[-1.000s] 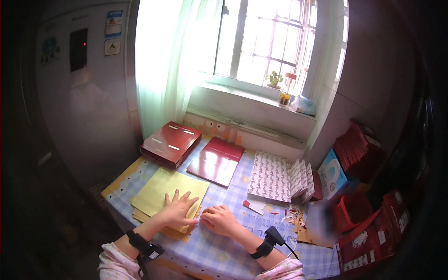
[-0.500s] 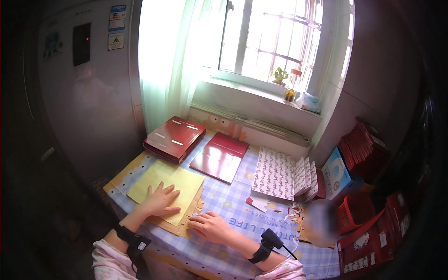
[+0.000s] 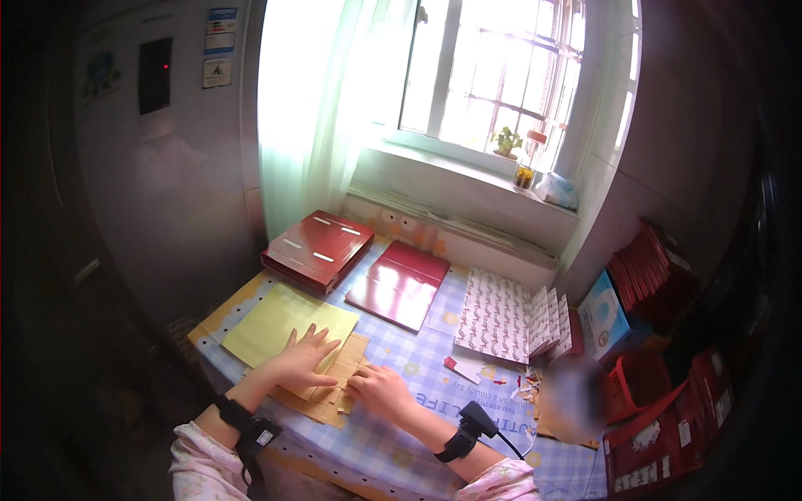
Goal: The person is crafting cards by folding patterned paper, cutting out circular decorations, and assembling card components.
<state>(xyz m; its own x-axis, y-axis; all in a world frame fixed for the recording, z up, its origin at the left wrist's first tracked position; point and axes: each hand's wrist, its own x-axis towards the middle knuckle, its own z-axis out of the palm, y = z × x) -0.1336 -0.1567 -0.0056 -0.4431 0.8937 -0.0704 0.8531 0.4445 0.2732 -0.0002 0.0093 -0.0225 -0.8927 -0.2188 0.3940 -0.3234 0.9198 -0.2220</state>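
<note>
My left hand (image 3: 299, 364) lies with its fingers spread, partly on a yellow sheet (image 3: 271, 324) and partly on brown cardboard-like strips (image 3: 349, 357). Those strips show along the sheet's right and near edges; the rest of them is hidden beneath it. At their right edge rests my right hand (image 3: 383, 392), its fingers bent together. Whatever is between those fingertips is too small to make out. Dark bands with small devices circle both wrists.
Behind the sheet are a stack of dark red folders (image 3: 317, 246) and a single glossy red folder (image 3: 399, 284). Patterned white panels (image 3: 494, 316) stand at right, near paper scraps (image 3: 468, 367), a red basket (image 3: 639, 380) and a blue-white box (image 3: 608, 317).
My left hand has slid right, onto the brown strips. The yellow sheet has shifted slightly left, so more strips show. My right hand's fingers are more bent.
</note>
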